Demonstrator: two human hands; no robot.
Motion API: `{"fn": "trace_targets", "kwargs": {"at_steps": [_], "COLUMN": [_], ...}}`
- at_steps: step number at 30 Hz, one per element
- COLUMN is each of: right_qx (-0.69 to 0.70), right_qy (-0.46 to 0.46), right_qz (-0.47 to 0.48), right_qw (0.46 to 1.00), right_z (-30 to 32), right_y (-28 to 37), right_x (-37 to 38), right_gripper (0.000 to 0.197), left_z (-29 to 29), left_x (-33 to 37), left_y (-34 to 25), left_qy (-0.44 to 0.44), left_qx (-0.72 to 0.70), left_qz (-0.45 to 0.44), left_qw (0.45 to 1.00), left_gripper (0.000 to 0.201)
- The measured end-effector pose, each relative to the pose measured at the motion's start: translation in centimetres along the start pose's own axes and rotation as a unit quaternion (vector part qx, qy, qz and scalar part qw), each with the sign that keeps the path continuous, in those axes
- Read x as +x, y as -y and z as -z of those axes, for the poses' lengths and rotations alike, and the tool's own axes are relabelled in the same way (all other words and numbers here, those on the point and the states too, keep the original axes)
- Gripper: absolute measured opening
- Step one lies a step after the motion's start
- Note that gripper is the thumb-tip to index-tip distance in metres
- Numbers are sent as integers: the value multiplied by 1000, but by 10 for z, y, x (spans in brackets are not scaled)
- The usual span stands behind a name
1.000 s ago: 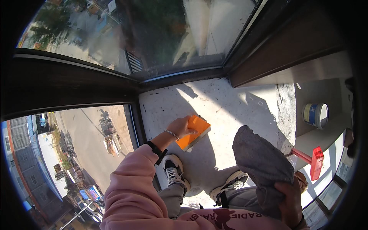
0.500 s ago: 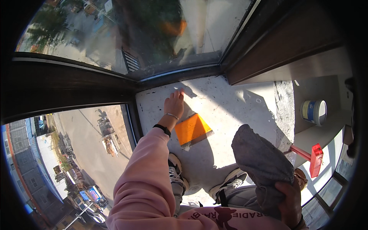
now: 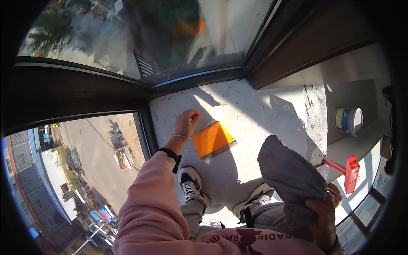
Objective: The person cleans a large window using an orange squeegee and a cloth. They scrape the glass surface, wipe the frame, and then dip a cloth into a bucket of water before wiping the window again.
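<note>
My left hand [image 3: 187, 123] hovers above the pale ledge [image 3: 255, 123], its fingers curled together. Anything small pinched in them is hidden. Close by its wrist lies a flat orange rectangular piece [image 3: 211, 139] with a darker strip along its near edge. In my right hand [image 3: 322, 223], at the lower right, a dirty grey cloth [image 3: 289, 168] is bunched and sticks up away from the fingers.
Dark window frames [image 3: 76, 93] with glass enclose the far and left sides. My shoes [image 3: 192, 185] stand on the ledge. To the right are a red T-shaped tool [image 3: 351, 174] and a white bucket [image 3: 358, 122] with a blue and yellow band.
My left hand has drawn back toward me and slightly left, away from the far part of the ledge, and its fingers have curled in. The right hand still grips the cloth.
</note>
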State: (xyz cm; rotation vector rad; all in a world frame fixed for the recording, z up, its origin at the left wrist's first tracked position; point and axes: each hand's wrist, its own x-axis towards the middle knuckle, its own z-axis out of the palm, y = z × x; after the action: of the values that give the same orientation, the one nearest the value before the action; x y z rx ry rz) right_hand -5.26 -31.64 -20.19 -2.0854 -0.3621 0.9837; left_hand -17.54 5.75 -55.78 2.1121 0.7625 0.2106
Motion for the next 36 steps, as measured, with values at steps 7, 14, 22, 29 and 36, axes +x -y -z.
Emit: {"fn": "trace_targets", "kwargs": {"at_steps": [7,14,22,29,36], "right_qx": [43,-36,24,182,322], "right_qy": [-24,-1,-103,-112,-140], "right_qz": [-17,53,-32,-147,-219], "right_qw": [999,998,994,966,910], "right_z": [-2,3,-7,-5,-3], "right_y": [-5,-6,-14,-21,-25], "right_x": [-1,1,4,4,7], "right_gripper": [31,42,41,40,40], "left_z": [-9,-20,37,81,72], "left_x": [-8,-34,-8,50,41], "left_y": [-17,-41,-67,-26,-17], "left_qy": [72,195,160,-99,-61], "left_qx": [115,293,127,342,321], "left_qz": [-3,-32,-77,-248,-180], "left_qw": [991,935,976,901,928], "left_gripper": [22,47,27,26,26]}}
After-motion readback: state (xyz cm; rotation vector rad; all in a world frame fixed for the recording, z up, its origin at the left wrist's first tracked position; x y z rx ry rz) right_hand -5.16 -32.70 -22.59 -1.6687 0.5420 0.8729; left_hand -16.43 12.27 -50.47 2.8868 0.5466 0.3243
